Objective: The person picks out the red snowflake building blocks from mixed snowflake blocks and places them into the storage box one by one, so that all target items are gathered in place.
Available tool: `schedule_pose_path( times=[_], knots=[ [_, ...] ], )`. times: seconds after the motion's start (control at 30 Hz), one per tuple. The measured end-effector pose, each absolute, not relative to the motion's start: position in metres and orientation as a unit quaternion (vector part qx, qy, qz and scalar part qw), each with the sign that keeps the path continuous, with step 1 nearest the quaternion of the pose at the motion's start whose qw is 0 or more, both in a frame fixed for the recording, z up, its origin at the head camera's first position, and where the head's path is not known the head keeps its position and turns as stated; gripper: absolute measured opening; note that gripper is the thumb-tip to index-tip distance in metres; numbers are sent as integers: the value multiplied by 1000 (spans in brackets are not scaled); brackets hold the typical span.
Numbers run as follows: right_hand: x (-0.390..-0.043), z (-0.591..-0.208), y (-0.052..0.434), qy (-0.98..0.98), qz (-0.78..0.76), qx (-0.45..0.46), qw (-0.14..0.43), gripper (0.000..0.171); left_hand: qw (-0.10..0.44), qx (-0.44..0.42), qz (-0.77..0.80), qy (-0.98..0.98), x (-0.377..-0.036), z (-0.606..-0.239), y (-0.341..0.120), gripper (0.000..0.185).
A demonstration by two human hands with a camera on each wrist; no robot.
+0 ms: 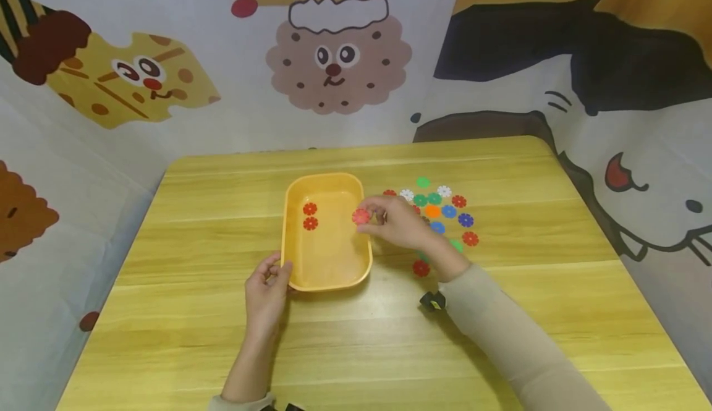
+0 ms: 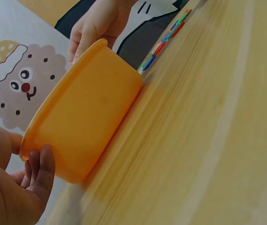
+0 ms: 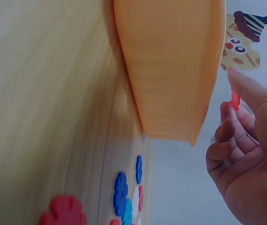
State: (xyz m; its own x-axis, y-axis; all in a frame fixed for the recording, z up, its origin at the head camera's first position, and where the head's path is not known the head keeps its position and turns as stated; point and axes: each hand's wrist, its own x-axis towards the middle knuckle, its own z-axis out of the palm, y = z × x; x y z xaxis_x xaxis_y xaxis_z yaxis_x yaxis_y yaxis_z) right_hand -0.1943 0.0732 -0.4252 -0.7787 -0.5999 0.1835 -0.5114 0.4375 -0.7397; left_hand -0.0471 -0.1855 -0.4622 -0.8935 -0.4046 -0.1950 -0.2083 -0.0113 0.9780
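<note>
Head view: red notched flower disc is up at the right rim of the yellow plastic tray, pinched between thumb and fingers of the right hand. Right wrist view puts it above rim height; can't tell if it's past the wall. Left hand grips the tray's near-left corner, thumb at the rim, fingers on the outer wall. Hands well apart. Two red discs lie inside, toward the left wall. Right of the tray, loose mixed-colour discs sit on the wood-grain table, some hidden under the right forearm. Risks, my read: thin edge grip, so an early release could drop it on the rim and bounce it outside; low sleeve could drag discs; a left-hand tug could skew the tray. Labels: no brand or text I can read; the black device by the right cuff has a yellowish mark, too small to make out. Cartoon backdrop behind: pictures, no legible words.
</note>
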Motion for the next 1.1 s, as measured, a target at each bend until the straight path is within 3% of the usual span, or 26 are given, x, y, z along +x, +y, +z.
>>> schedule_pose_path(
  times=[0.23,0.5,1.1],
  knots=[
    [-193,-421,56,839,-423,-338,64,44,80,225,-680,-693,-47,-461,-185,30],
    [-193,-420,32,830,-411,-376,30,38,88,235,-677,-692,-49,-462,-184,27],
    [-204,-428,-10,846,-374,-362,115,40,78,228,-679,-693,-51,-460,-186,28]
  ],
)
